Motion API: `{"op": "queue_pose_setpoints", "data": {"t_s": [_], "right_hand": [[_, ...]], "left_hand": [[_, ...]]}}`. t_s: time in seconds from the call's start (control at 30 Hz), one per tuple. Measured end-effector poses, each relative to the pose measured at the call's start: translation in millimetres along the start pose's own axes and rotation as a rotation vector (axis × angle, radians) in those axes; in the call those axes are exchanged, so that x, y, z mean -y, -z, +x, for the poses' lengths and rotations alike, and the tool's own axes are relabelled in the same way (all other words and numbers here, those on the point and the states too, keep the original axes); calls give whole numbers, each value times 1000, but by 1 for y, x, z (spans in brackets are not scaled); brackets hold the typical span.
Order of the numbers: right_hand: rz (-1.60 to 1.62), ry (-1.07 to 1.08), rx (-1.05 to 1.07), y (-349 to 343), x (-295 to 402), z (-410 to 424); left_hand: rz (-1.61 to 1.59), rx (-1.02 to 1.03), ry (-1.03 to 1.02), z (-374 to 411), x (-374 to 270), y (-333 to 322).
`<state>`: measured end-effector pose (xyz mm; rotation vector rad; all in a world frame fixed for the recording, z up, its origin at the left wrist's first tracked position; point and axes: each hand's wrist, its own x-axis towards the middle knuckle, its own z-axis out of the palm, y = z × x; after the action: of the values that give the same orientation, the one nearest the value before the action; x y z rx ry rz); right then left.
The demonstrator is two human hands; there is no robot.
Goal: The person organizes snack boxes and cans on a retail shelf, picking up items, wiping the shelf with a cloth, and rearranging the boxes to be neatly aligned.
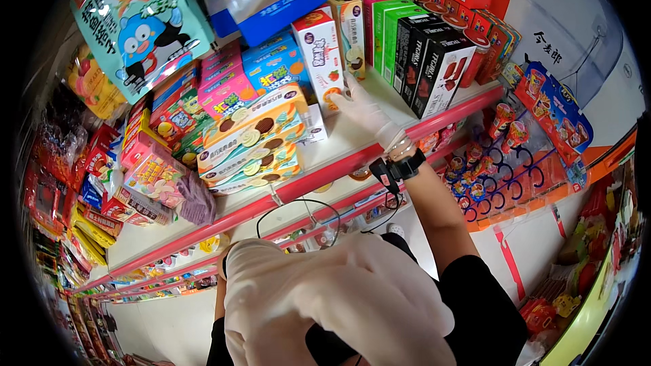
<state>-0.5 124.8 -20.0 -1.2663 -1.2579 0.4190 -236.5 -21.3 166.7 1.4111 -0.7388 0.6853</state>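
Observation:
My right hand (pixel 358 107), in a thin white glove, is at the lower right edge of a tall white-and-red snack box (pixel 319 53) with a strawberry picture. One digit lies over its front and the others are along its right side. The box stands upright on the white shelf (pixel 351 134). Touching its right side is a cream-and-orange cookie box (pixel 351 30). Several similar cookie boxes (pixel 254 137) lie stacked on their sides to the left. My left hand is hidden behind a blurred pale cloth (pixel 330 290); only a strip of the left forearm (pixel 220 295) shows.
Black and green boxes (pixel 417 56) stand in a row to the right. Blue (pixel 277 63) and pink boxes (pixel 224 81) stand left. Snack pouches (pixel 147 25) hang above. A red strip (pixel 330 175) edges the shelf. A wire rack of small cups (pixel 488 162) is at right.

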Motion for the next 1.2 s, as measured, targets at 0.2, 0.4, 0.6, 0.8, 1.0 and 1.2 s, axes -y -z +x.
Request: {"op": "queue_pose_setpoints", "data": {"t_s": [0.2,0.4,0.6,0.8,1.0,1.2], "right_hand": [[-276,-63,145,82,95,-56],[-15,205,208,177,167,-81],[4,580,493,210,239,-100],[145,525,386,233,244,-102],[455,540,62,226,195,-68],[96,315,64,279,175,-19]], "left_hand": [[76,-251,71,30,54,13],[396,-860,611,19,169,81],[631,-1094,684,-9,248,119],[606,-1238,683,-20,251,105],[764,-1238,490,-14,259,120],[1604,-963,330,52,278,161]]}}
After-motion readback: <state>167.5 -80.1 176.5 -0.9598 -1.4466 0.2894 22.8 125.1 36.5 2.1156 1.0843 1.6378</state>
